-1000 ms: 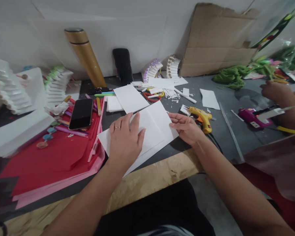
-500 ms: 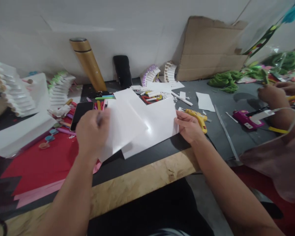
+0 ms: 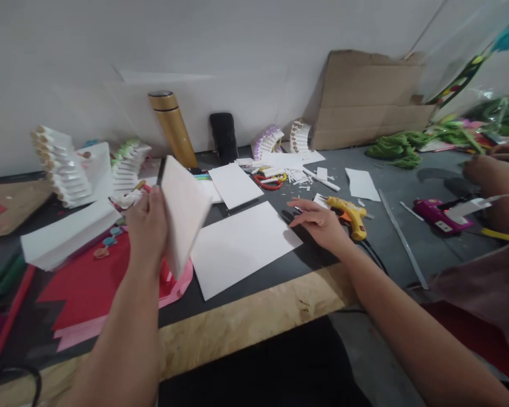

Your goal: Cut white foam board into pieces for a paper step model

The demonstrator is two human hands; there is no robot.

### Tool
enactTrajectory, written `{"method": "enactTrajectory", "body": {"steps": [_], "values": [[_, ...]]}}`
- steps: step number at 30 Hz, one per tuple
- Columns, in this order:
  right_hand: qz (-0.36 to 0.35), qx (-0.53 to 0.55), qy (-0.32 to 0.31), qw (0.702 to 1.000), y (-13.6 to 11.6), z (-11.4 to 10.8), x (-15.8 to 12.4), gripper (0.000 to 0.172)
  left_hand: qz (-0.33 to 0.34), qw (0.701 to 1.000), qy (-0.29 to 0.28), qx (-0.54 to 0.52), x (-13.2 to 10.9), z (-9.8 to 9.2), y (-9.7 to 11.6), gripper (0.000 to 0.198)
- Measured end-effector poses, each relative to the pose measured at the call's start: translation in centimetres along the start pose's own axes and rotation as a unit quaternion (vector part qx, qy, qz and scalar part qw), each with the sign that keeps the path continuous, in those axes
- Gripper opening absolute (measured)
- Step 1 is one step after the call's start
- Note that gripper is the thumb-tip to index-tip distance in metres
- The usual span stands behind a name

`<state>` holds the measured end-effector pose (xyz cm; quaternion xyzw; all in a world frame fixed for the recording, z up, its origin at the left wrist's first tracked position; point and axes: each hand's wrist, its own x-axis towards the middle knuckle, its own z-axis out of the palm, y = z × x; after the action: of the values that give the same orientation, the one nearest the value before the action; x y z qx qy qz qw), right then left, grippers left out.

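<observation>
My left hand [image 3: 146,226] is closed on a white sheet [image 3: 183,212], held up on edge above the red and pink paper [image 3: 85,285]. My right hand [image 3: 320,223] lies open, fingers stretched flat on the dark tabletop, just right of a larger white sheet [image 3: 241,246] that lies flat near the wooden front edge [image 3: 254,319]. A yellow glue gun [image 3: 350,212] sits right behind that hand.
A gold flask [image 3: 173,127], a black case [image 3: 223,137], paper stair models [image 3: 65,167], another white sheet [image 3: 234,185] and scraps stand at the back. Cardboard [image 3: 365,99] leans on the wall. Another person's hands [image 3: 490,175] work at the right by a pink glue gun [image 3: 435,212].
My left hand has lifted the top white sheet off the larger one and carried it left and up. My right hand has let go of the paper's edge and opened.
</observation>
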<state>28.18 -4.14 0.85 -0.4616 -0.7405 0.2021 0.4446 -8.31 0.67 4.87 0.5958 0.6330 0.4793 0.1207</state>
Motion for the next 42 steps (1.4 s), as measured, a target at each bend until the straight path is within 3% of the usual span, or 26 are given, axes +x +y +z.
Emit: {"method": "enactTrajectory", "body": {"steps": [2,4,8,11,13,15,17,19,23,27,30,36,42], "values": [[0.002,-0.064,0.013,0.998,-0.1,0.1,-0.1,0.027,0.041,0.999,-0.017,0.021,-0.6,0.6,0.8,0.041],[0.003,-0.081,0.039,0.996,-0.8,0.3,0.1,0.025,0.085,0.993,-0.072,0.043,-1.4,1.5,1.4,0.032],[0.06,0.029,0.102,0.993,-3.4,1.2,1.6,0.025,0.171,0.968,-0.18,0.043,-3.0,3.8,2.2,0.024],[0.073,0.043,0.002,0.996,-4.7,2.5,3.3,0.044,0.213,0.95,-0.214,0.082,-3.9,5.2,2.3,0.028],[0.008,-0.028,-0.108,0.994,-5.0,3.7,4.1,0.066,0.233,0.938,-0.226,0.12,-4.0,5.7,1.9,0.029],[-0.052,-0.106,-0.208,0.971,-4.8,5.0,4.3,0.089,0.244,0.928,-0.236,0.152,-3.9,5.7,1.4,0.031],[-0.07,-0.162,-0.278,0.944,-4.2,6.0,4.0,0.103,0.234,0.926,-0.237,0.176,-3.6,5.3,0.9,0.031],[-0.064,-0.192,-0.307,0.93,-3.5,6.1,3.7,0.103,0.202,0.933,-0.226,0.195,-3.3,4.6,0.6,0.03],[-0.031,-0.201,-0.326,0.923,-2.5,4.7,3.7,0.096,0.124,0.934,-0.197,0.271,-2.8,3.2,1.2,0.03],[-0.02,-0.212,-0.343,0.915,-2.6,4.0,3.4,0.123,0.044,0.899,-0.211,0.382,-2.8,2.3,2.3,0.037],[-0.035,-0.23,-0.336,0.913,-2.9,4.5,2.8,0.134,0.039,0.881,-0.229,0.412,-2.7,2.1,2.5,0.04],[-0.064,-0.228,-0.321,0.917,-2.8,4.2,2.5,0.128,0.01,0.902,-0.251,0.351,-2.1,1.9,1.6,0.035],[-0.005,-0.22,-0.312,0.924,-3.1,3.1,2.7,0.126,-0.005,0.942,-0.254,0.218,-1.9,1.8,0.6,0.045]]}}
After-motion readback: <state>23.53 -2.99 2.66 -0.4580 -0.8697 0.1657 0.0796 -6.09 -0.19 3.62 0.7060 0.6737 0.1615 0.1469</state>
